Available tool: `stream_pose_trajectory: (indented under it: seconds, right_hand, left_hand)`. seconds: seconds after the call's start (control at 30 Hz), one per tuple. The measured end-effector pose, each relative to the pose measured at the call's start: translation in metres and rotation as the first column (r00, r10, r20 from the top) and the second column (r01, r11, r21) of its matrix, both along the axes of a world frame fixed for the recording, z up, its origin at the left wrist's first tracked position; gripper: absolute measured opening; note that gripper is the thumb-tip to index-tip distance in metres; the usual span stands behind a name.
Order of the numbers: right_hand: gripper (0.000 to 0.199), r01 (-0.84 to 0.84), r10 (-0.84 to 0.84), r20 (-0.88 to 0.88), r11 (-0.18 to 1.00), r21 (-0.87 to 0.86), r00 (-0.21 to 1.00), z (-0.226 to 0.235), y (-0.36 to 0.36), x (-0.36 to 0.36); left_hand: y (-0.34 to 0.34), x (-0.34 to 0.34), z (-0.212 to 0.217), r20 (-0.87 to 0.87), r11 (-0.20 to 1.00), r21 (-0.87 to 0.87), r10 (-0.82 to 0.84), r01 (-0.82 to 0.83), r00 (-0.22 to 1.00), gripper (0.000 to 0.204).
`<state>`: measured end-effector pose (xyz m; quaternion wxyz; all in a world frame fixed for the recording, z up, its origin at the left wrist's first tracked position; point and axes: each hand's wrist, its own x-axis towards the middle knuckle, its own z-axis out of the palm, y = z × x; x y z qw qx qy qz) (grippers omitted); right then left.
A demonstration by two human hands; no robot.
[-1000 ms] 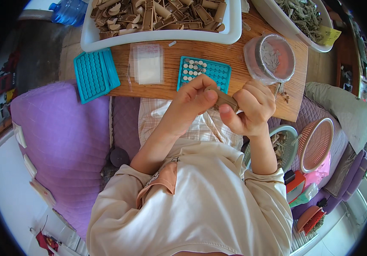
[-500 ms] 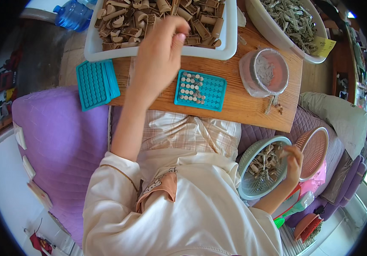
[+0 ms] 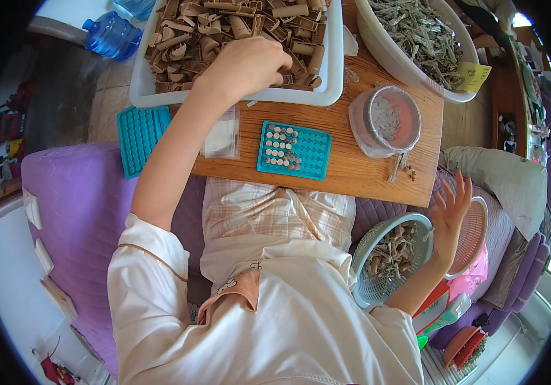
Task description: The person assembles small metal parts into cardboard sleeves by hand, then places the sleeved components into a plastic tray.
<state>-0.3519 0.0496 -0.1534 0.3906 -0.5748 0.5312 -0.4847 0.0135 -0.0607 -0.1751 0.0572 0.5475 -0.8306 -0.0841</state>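
My left hand (image 3: pixel 246 66) reaches over the front wall of a white bin (image 3: pixel 137 83) full of brown, curved trough-like pieces (image 3: pixel 237 27). Its fingers curl down among the pieces, so the fingertips and anything in them are hidden. My right hand (image 3: pixel 451 215) is raised with fingers spread, above the right rim of a grey-green basket (image 3: pixel 360 282). Dry, pale plant-like bits (image 3: pixel 394 251) lie in that basket. On the wooden table between my hands is a teal tray (image 3: pixel 314 154), its left part filled with small round pale and brown pieces.
Another teal tray (image 3: pixel 141 138) lies partly under my left forearm, beside a clear bag (image 3: pixel 224 135). A plastic-lined tub (image 3: pixel 391 122) of grey pieces stands at the table's right. Beyond are a large basin (image 3: pixel 429 80) of dried stuff and a pink basket (image 3: pixel 471 237).
My left hand has lowered into the brown pieces. My right hand has risen from over the basket and its fingers have spread. The view has shifted slightly.
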Motion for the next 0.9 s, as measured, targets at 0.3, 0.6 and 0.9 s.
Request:
stream_pose_trajectory:
  seconds: [0.3, 0.6, 0.9]
  right_hand:
    - [0.018, -0.237, 0.178, -0.480, 0.969, -0.065, 0.859, 0.017, -0.120, 0.024]
    - [0.020, -0.246, 0.018, -0.701, 0.942, -0.226, 0.713, -0.003, -0.237, 0.083]
    - [0.018, -0.337, 0.075, -0.972, 0.941, -0.004, 0.222, -0.039, -0.302, 0.120]
  left_hand:
    - [-0.017, -0.017, 0.002, 0.126, 0.988, 0.127, -0.104, 0.088, 0.987, 0.016]
    - [-0.009, 0.007, 0.014, -0.484, 0.981, 0.014, 0.174, -0.191, 0.857, 0.028]
    - [0.046, 0.001, 0.035, -0.840, 0.839, 0.533, 0.510, 0.106, 0.186, 0.026]
